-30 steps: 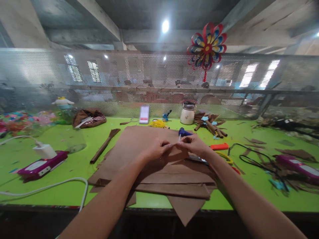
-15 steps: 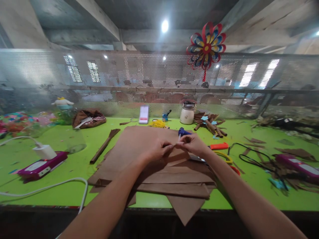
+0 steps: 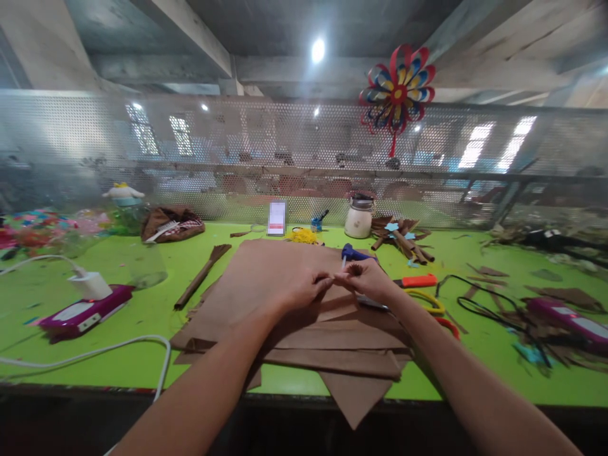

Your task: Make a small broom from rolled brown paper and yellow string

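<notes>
My left hand (image 3: 310, 289) is closed in a pinch above a stack of brown paper sheets (image 3: 270, 266). Its fingertips nearly meet those of my right hand (image 3: 368, 278), which is pinched too. A small brown paper strip (image 3: 354, 270) with a toothed, fringed edge shows at the right fingers; its other end runs toward the left fingertips, mostly hidden. Just behind the right hand lies a dark blue glue gun (image 3: 352, 253). Scissors with yellow and red handles (image 3: 430, 301) lie under and beside my right forearm, near an orange-handled tool (image 3: 418, 280).
A rolled brown paper stick (image 3: 202, 277) lies left of the stack. Farther back are a phone (image 3: 276, 218), yellow shreds (image 3: 304, 235), a lidded jar (image 3: 359, 218) and brown paper rolls (image 3: 406, 239). Purple power strips stand at left (image 3: 85, 313) and right (image 3: 570, 320).
Both hands stay pinched over the paper, with only a slight shift of the fingers. The whole view has drifted a little to the right.
</notes>
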Available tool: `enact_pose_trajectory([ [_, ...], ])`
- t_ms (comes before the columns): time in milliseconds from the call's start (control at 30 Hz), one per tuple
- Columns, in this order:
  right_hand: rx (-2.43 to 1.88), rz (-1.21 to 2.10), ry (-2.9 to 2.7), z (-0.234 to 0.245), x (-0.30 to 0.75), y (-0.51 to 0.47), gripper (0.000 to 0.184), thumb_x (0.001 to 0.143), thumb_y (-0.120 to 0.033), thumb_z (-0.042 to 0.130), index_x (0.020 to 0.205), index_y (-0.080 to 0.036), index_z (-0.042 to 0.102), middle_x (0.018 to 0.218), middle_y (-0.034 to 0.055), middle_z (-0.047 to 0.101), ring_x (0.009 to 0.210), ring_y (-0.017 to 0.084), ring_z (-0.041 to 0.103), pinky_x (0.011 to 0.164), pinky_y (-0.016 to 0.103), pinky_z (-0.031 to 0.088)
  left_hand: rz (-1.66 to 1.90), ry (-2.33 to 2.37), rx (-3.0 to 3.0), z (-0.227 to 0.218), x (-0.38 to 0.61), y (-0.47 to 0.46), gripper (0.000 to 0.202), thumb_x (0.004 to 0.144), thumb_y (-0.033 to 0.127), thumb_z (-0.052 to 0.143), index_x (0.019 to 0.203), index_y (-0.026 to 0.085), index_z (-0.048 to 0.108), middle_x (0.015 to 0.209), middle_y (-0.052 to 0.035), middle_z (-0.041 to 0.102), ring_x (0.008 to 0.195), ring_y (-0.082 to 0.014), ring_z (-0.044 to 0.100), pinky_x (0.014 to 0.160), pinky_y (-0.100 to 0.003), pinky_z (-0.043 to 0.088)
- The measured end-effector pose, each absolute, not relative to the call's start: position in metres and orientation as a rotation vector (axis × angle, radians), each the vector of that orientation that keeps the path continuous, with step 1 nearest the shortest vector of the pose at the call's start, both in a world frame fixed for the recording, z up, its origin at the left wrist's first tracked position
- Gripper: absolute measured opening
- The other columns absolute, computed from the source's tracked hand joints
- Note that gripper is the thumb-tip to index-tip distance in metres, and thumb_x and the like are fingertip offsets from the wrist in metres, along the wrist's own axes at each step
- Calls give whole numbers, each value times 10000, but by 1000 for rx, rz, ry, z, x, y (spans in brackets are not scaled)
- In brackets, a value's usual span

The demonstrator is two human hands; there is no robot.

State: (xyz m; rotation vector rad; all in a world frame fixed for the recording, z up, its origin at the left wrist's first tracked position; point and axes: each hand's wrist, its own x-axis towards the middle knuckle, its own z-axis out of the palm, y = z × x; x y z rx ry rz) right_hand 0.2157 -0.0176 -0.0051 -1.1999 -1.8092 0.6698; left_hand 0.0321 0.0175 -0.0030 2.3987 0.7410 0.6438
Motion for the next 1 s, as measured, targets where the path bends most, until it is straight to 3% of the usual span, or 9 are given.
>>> enact_pose_trajectory([
  [267,-1193,885,-1585,2,224,-16,458,766,-539,481,774,-104,624,532,-8,519,367,39,297,357,196,208,677,771,2333,-3,33,19,302,845,349,372,696,144,535,643,0,488,627,-116,420,622,-230,353],
  [433,-1123,791,-1832,-1,219,-20,323,694,-421,627,792,-116,658,597,11,574,522,89,467,487,207,355,660,709,2312,-9,34,22,328,860,368,344,833,143,580,754,-29,565,713,-132,474,697,-231,374],
  [1000,-1212,669,-1855,-3,216,-21,312,721,-418,585,603,-130,577,492,-19,506,460,76,394,465,211,312,657,731,2463,0,28,7,355,865,373,333,783,139,587,673,-10,543,620,-111,438,607,-230,343],
])
